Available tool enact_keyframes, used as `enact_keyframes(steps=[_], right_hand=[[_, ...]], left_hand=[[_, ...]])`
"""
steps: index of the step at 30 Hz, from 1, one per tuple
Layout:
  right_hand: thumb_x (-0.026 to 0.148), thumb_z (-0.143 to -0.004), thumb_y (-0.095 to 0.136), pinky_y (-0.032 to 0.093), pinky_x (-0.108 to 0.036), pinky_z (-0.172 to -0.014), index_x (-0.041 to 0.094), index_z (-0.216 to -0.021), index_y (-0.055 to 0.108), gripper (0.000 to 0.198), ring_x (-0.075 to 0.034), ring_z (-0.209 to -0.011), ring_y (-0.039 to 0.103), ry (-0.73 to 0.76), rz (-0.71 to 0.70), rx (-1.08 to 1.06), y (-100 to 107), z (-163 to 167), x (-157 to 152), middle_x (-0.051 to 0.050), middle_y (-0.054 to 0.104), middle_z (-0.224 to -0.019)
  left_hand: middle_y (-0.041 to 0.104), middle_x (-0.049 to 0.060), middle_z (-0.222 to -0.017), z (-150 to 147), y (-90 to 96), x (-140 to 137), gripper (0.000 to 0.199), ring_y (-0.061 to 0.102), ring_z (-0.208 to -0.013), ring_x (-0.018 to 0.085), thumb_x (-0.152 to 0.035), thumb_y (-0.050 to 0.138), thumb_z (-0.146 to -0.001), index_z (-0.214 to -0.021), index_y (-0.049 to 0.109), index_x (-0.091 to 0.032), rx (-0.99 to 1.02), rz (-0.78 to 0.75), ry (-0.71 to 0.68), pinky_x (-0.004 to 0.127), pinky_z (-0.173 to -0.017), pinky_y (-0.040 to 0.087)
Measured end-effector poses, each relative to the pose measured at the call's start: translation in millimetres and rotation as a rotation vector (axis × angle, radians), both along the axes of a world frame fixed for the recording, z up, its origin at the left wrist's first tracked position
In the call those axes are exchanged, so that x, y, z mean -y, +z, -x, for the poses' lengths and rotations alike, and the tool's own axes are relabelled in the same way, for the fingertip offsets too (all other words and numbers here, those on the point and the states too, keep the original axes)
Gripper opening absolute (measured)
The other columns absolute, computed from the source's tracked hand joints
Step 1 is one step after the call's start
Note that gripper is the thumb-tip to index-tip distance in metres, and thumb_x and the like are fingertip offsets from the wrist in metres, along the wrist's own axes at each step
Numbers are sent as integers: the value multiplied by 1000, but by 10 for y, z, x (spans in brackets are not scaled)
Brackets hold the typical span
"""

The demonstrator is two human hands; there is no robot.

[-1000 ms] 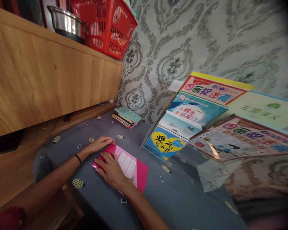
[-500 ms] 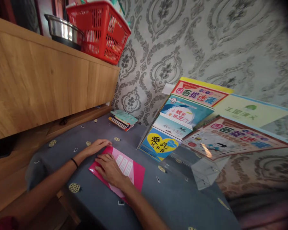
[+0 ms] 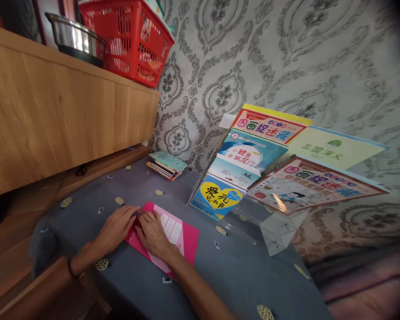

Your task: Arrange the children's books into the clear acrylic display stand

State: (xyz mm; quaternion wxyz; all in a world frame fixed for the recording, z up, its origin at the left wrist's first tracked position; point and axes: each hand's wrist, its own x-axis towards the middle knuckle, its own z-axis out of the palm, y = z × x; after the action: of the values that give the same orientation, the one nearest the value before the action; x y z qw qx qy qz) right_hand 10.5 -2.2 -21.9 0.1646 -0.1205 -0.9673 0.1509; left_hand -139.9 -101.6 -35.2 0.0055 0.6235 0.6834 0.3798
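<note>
A pink booklet (image 3: 190, 235) with white text boxes lies on the grey-blue tablecloth in front of me. My right hand (image 3: 152, 232) rests on its left part, palm down, with the fingers bent and a little spread. At the booklet's left edge is my left hand (image 3: 120, 222), a dark band around its wrist. Its fingers stretch toward those of my right hand and touch the edge. A small dark spot shows by the left fingertips; I cannot make out what it is.
A clear stand on the right holds several picture books (image 3: 226, 195). A small stack of books (image 3: 168, 165) lies at the table's back. On the wooden cabinet (image 3: 70, 102) at left stand a metal pot (image 3: 78, 39) and a red basket (image 3: 130, 42). Patterned wallpaper covers the wall behind.
My left hand has come back from the booklet's far corner to its left edge, close to my right hand. The right hand stays on the booklet. The view has shifted slightly.
</note>
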Motion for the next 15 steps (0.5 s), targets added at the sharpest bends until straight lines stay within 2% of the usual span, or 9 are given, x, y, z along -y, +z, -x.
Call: enact_keyframes(steps=[3, 6, 9, 12, 15], right_hand=[[12, -96, 50, 31, -48, -115, 20, -131, 54, 36, -22, -126, 55, 6, 50, -28, -13, -2, -23, -10, 66, -130], [11, -96, 49, 35, -43, -114, 20, -132, 54, 38, -20, -125, 56, 8, 50, -38, -4, -1, -54, -10, 67, -129], [17, -98, 49, 34, -42, -115, 18, -134, 54, 36, -20, -128, 54, 14, 14, 3, 22, 5, -91, -11, 64, -134], [29, -101, 48, 28, -51, -118, 17, -139, 52, 40, -24, -139, 44, -40, -31, 99, 50, 10, -122, -14, 54, -148], [38, -102, 48, 23, -56, -119, 16, -144, 48, 48, -27, -144, 37, -91, -55, 156, 67, 17, -145, -16, 46, -154]], left_hand=[[69, 11, -126, -142, -131, 234, 39, 66, -114, 24, -29, 36, -100, -134, 53, -21, -108, -12, 85, 39, -98, 52], [71, 11, -119, -199, -191, 306, 34, 69, -106, 26, -27, 37, -100, -127, 57, -21, -205, 53, 115, 41, -90, 55], [73, 10, -108, -196, -183, 289, 33, 69, -97, 27, -18, 36, -98, -112, 65, -22, -341, 148, 65, 43, -84, 54], [71, 11, -110, -190, -177, 273, 37, 67, -99, 27, -11, 35, -96, -115, 66, -19, -424, 152, 62, 44, -86, 53], [71, 11, -112, -197, -192, 280, 38, 65, -102, 25, -9, 36, -96, -118, 65, -18, -417, 131, 55, 41, -88, 52]])
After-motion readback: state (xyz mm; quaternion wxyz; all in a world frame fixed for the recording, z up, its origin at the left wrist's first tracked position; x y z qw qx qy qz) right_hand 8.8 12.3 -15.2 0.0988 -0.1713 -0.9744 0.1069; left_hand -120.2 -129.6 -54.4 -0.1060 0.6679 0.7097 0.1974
